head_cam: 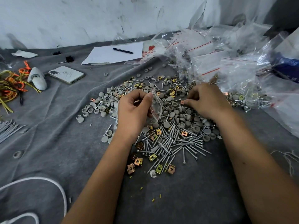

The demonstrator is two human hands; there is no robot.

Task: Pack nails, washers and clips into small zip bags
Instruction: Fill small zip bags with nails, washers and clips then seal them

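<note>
While my left hand (134, 110) pinched the small zip bag (156, 107) between thumb and curled fingers, I kept it tilted over the heap with its red-lined mouth toward the right, so that whatever came next could go straight in. Something small and coppery seemed tucked under those left fingers as well, though I could not tell what. My right hand (205, 101) lay curled on the pile, its fingertips closed on, or at least touching, a copper-coloured clip (182, 102) just beside the bag; whether the clip was truly pinched or only touched I could not tell.

Everything I needed sat under both wrists on the grey cloth (64, 126): grey round washers (174, 113) thick around the bag, nails (182, 143) fanned out nearer me, brass clips (153, 136) scattered among them. Keeping the stock mixed and close meant, I judged, short reaches for each bag.

Farther right, a heap of clear zip bags (226, 67) lay piled near the wall. Off to the left lay a phone (66, 74), and behind it a sheet of paper (113, 53) with a pen (123, 50), well apart from the work.
</note>
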